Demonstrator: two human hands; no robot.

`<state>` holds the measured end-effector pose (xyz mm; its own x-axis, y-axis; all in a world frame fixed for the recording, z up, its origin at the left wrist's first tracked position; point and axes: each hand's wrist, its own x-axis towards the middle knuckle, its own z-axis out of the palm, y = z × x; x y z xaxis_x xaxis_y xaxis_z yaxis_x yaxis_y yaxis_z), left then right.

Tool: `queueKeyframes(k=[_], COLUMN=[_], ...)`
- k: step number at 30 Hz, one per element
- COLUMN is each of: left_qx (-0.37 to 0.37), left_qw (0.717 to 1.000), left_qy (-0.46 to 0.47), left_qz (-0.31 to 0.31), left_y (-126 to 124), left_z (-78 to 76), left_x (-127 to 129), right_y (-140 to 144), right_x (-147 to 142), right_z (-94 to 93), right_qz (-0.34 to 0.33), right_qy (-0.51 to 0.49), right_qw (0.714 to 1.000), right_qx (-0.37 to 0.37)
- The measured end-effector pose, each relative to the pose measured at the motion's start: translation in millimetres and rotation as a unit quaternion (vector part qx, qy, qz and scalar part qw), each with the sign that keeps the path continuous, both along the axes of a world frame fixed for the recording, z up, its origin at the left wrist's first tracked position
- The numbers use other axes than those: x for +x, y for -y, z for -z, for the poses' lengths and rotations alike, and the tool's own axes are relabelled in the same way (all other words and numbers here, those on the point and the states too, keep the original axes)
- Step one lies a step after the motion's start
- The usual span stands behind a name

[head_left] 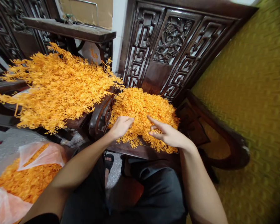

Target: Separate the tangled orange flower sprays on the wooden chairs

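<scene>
Head view: both hands rest on the orange sprigs [142,109] heaped on the chair seat [140,151], near its front edge. Left hand [121,126] curls loosely into the heap, gripping nothing clearly; right hand [166,133] is open, forefinger extended. A plastic bag [37,158] on the floor holds more sprigs.

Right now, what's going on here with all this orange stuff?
A seated person has both hands in a heap of small orange plastic sprigs piled on a dark carved wooden chair. The left hand rests fingers-down in the pile; the right hand touches it with its forefinger extended. A larger orange heap lies to the left, more in a plastic bag.
</scene>
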<state>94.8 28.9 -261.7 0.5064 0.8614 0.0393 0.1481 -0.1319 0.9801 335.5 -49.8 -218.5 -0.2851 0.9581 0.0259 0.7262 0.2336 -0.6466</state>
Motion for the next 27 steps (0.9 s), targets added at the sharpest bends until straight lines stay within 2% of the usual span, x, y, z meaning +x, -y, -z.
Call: queueKeyframes(k=[4,6,8,10,12,14,15,16,20,23,25,27], left_qx=[-0.017,-0.010,0.010,0.042,0.076,0.109,0.122,0.132,0.147,0.114,0.087,0.060], left_qw=[1.000,1.000,1.000,0.998,0.996,0.992,0.991,0.989,0.980,0.980,0.983,0.987], left_qy=[0.018,0.009,-0.009,-0.034,-0.055,-0.062,-0.062,-0.065,-0.107,-0.142,-0.148,-0.136], left_qz=[0.002,0.008,0.018,0.017,0.001,-0.008,0.001,0.016,0.085,0.079,0.062,0.055], left_y=[-1,1,3,5,6,7,7,8,9,6,3,0], left_z=[3.5,3.3,1.2,-2.5,-6.1,-8.1,-8.3,-7.9,-1.4,6.5,11.8,15.8], left_x=[1,3,3,2,0,-3,-4,-4,3,9,11,12], right_y=[-4,-10,-19,-29,-39,-48,-51,-55,-71,-83,-87,-87], right_x=[-13,-20,-19,-5,19,44,53,59,54,41,37,35], right_z=[5.6,9.3,13.8,19.8,27.8,38.6,45.1,52.1,76.1,78.6,74.8,72.2], right_qz=[0.055,0.116,0.185,0.271,0.375,0.469,0.500,0.515,0.515,0.488,0.418,0.336], right_qy=[-0.031,-0.077,-0.161,-0.267,-0.353,-0.388,-0.389,-0.388,-0.377,-0.386,-0.390,-0.361], right_qw=[0.997,0.988,0.968,0.924,0.853,0.782,0.762,0.755,0.768,0.782,0.820,0.870], right_qx=[0.045,0.065,0.046,0.040,0.085,0.135,0.134,0.123,0.055,0.035,0.018,-0.007])
